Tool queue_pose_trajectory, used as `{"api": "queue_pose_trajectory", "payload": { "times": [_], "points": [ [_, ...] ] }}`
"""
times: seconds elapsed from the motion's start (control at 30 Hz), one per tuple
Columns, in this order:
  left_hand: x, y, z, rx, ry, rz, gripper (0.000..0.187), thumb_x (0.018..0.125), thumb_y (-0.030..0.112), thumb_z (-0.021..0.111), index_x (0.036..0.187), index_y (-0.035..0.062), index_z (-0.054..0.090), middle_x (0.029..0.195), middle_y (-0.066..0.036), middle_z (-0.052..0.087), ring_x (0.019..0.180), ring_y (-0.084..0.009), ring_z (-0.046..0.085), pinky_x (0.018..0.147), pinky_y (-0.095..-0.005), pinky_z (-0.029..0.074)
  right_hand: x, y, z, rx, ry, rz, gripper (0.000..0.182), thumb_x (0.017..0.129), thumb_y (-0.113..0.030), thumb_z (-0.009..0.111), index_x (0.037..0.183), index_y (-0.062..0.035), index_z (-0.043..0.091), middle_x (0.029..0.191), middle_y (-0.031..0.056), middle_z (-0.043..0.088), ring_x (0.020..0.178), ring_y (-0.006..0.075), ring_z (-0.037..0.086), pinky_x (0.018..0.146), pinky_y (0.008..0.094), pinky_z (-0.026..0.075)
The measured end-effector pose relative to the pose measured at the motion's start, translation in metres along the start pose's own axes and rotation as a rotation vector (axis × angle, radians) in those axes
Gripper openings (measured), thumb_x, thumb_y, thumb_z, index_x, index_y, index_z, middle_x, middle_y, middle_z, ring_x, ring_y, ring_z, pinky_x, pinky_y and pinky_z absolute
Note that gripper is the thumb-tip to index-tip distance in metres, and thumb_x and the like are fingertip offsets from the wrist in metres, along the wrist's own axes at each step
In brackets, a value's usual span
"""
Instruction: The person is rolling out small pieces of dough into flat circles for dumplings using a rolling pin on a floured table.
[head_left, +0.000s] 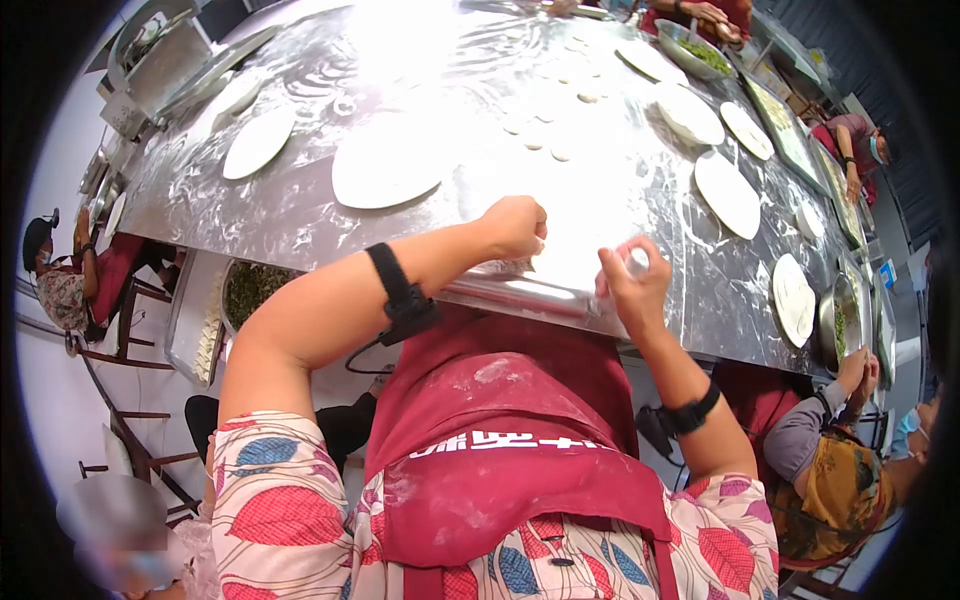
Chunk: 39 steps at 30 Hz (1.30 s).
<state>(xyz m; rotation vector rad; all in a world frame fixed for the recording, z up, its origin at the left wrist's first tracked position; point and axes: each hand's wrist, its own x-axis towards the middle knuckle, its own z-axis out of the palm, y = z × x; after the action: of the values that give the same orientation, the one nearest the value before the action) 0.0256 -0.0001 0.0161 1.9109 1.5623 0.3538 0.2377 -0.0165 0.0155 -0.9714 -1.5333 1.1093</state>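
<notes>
Head view looks down over a red, flour-dusted apron to a shiny steel bench [300, 215] streaked with flour. Left hand [515, 225] is curled into a loose fist, knuckles resting at the bench's near edge; whether anything lies inside it cannot be told. Right hand [632, 285] is raised just off the edge, fingers pinched together on a small pale piece of dough [637, 262], soft and rounded; glare blurs its outline, so its long axis is unclear. Beyond the left hand lies a flat, round white plate [385, 168], with small dough discs [535, 135] scattered farther out. Past the right hand sit more round plates [727, 192]. Fisheye edges cut off the bench's far corners.
</notes>
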Motion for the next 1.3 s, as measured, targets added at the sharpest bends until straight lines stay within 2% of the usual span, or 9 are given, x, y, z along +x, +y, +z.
{"api": "queue_pose_trajectory", "payload": {
  "times": [0.07,0.2,0.43,0.57,0.73,0.83,0.97,1.1,1.3],
  "points": [
    [-0.007,-0.007,0.000,-0.267,-0.096,-0.160,0.014,0.074,0.011,0.063,0.083,0.0020,0.067,0.079,-0.016,0.067,0.075,-0.0294,0.065,0.071,-0.0373,0.050,-0.001,0.001,0.003,0.035,0.010,-0.006,0.022,0.080,-0.006,0.067,0.071,-0.0017,0.048,0.053,0.0036,0.053,0.043,0.0097,0.052,0.038,0.0247,0.039],
    [0.003,0.004,-0.002,0.132,0.051,-0.019,0.018,0.077,0.016,0.063,0.085,0.0015,0.069,0.081,-0.017,0.068,0.076,-0.0294,0.065,0.073,-0.0370,0.050,0.059,0.007,0.023,-0.020,0.053,-0.036,0.021,0.080,-0.007,0.068,0.072,-0.0019,0.048,0.051,0.0023,0.050,0.043,0.0094,0.051,0.038,0.0239,0.037],
    [0.004,-0.006,-0.005,0.057,-0.027,0.030,0.019,0.075,0.011,0.066,0.090,-0.0003,0.067,0.087,-0.016,0.068,0.081,-0.0272,0.065,0.074,-0.0346,0.050,-0.004,-0.007,-0.001,-0.040,-0.016,0.039,0.024,0.078,-0.006,0.070,0.071,-0.0020,0.047,0.056,0.0075,0.058,0.045,0.0099,0.054,0.041,0.0247,0.042],
    [-0.002,-0.004,-0.009,-0.048,-0.147,0.029,0.022,0.075,0.013,0.066,0.091,-0.0018,0.067,0.087,-0.018,0.068,0.083,-0.0274,0.065,0.075,-0.0352,0.050,0.031,0.005,0.009,-0.085,0.040,-0.037,0.021,0.081,-0.003,0.066,0.070,-0.0026,0.047,0.052,0.0050,0.054,0.043,0.0114,0.053,0.038,0.0242,0.039],
    [0.018,0.006,-0.007,0.081,-0.016,0.043,0.020,0.076,0.010,0.062,0.093,0.0006,0.067,0.087,-0.020,0.067,0.082,-0.0317,0.064,0.075,-0.0366,0.049,0.075,0.006,0.025,-0.115,0.000,-0.059,0.023,0.078,-0.005,0.069,0.070,-0.0018,0.047,0.052,0.0056,0.054,0.042,0.0113,0.054,0.038,0.0240,0.040],
    [0.011,-0.001,-0.008,0.114,-0.077,0.112,0.017,0.077,0.008,0.061,0.091,-0.0007,0.066,0.086,-0.019,0.067,0.082,-0.0310,0.064,0.074,-0.0369,0.049,0.037,0.001,0.009,-0.181,0.013,-0.068,0.023,0.079,-0.005,0.068,0.070,-0.0024,0.046,0.052,0.0061,0.055,0.043,0.0112,0.054,0.038,0.0242,0.040],
    [0.004,-0.014,-0.011,-0.343,-0.264,-0.136,0.015,0.076,0.005,0.060,0.088,-0.0021,0.065,0.082,-0.018,0.066,0.078,-0.0274,0.065,0.072,-0.0361,0.050,0.008,0.000,0.000,-0.020,-0.041,-0.040,0.022,0.080,-0.004,0.067,0.072,-0.0023,0.047,0.053,0.0063,0.055,0.044,0.0109,0.054,0.039,0.0247,0.041],
    [0.011,-0.001,-0.015,0.103,-0.084,0.040,0.019,0.082,0.013,0.057,0.091,-0.0025,0.065,0.083,-0.019,0.066,0.076,-0.0286,0.064,0.072,-0.0373,0.049,0.070,0.011,0.025,-0.105,0.026,-0.072,0.023,0.079,-0.007,0.069,0.073,-0.0017,0.047,0.052,0.0049,0.052,0.041,0.0103,0.049,0.038,0.0260,0.038],
    [0.007,0.002,-0.010,-0.009,-0.111,0.008,0.019,0.080,0.014,0.060,0.089,-0.0022,0.064,0.079,-0.018,0.066,0.077,-0.0276,0.064,0.072,-0.0368,0.049,0.029,0.004,0.005,-0.152,-0.006,-0.055,0.023,0.080,-0.005,0.067,0.073,-0.0023,0.046,0.054,0.0070,0.055,0.044,0.0110,0.054,0.039,0.0254,0.041]
  ]
}}
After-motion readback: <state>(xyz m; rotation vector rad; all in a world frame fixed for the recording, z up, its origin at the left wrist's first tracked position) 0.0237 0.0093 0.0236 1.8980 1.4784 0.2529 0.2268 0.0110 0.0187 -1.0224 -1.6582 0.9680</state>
